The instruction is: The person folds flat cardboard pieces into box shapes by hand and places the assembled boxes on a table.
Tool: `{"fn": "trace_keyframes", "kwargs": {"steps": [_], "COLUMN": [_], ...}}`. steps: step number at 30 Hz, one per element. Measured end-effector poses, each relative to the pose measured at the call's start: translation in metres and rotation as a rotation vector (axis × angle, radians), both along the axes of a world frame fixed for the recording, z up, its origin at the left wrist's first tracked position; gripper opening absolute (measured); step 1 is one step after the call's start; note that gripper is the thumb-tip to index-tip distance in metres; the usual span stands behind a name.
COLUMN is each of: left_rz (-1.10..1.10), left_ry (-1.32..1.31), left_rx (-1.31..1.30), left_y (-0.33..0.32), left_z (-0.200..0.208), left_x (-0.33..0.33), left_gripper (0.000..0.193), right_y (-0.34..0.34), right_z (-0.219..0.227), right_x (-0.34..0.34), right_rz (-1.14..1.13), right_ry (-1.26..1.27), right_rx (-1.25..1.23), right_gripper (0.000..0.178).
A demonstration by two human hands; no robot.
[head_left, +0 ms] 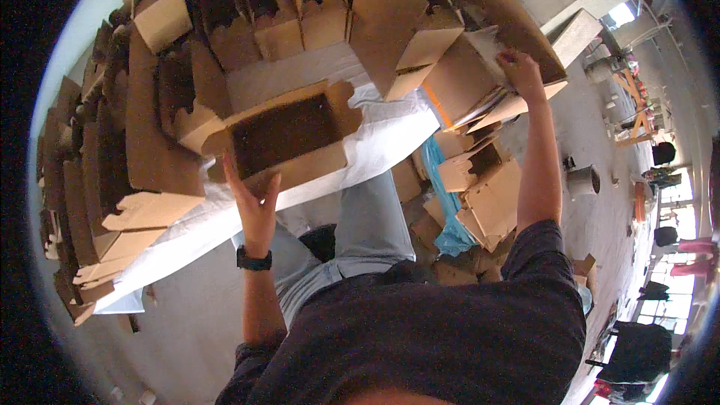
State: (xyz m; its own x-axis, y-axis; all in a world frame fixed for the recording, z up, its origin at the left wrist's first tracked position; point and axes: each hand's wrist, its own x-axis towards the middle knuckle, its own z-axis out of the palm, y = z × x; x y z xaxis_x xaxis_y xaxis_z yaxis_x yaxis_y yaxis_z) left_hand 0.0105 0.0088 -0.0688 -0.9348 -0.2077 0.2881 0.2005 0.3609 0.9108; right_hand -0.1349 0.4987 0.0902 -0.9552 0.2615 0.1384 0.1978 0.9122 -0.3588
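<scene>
Left hand (253, 206) of mine is open at the near left corner of an open cardboard tray (300, 174) in the middle of the frame, thumb and index finger spread wide apart, the fingers against the cardboard without closing round it. My right hand (520, 71), at the upper right of the frame, has its fingers curled in over a large cardboard box (529, 26); I cannot tell whether it has hold of anything. Grey floor (195, 300) shows at the lower left of the frame and again down the right. Above it the table (394, 139) slants from the lower left toward the upper right, its front edge hung with white sheeting, and my tray sits on it, its hollow side facing up. Brown boxes (154, 105) crowd the left of the frame, packed close together. At the upper middle a tall box (382, 22) leans at an angle, just beside a row of smaller open boxes (277, 34) with notched edges. Right of my legs (371, 214), below the table, lies a heap of cardboard pieces (491, 199), with a strip of blue plastic (450, 214) hanging down beside it. Farther right, a grey cylinder (583, 180) lies on its side, and smallest of all, a black watch (253, 259) circles my left wrist
</scene>
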Motion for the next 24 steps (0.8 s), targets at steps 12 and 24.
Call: {"fn": "trace_keyframes", "kwargs": {"steps": [12,24], "left_rz": [0.010,0.014], "left_ry": [-0.059,-0.079], "left_rx": [-0.068,-0.079], "left_y": [-0.008,-0.006], "left_z": [-0.005,0.002], "left_x": [0.005,0.006], "left_gripper": [0.088,0.088], "right_y": [0.078,0.069], "right_z": [-0.055,-0.041], "right_x": [-0.080,-0.071], "right_rz": [0.065,-0.076], "right_ry": [-0.527,0.143], "right_rx": [0.010,0.268], "right_gripper": [0.052,0.040]}}
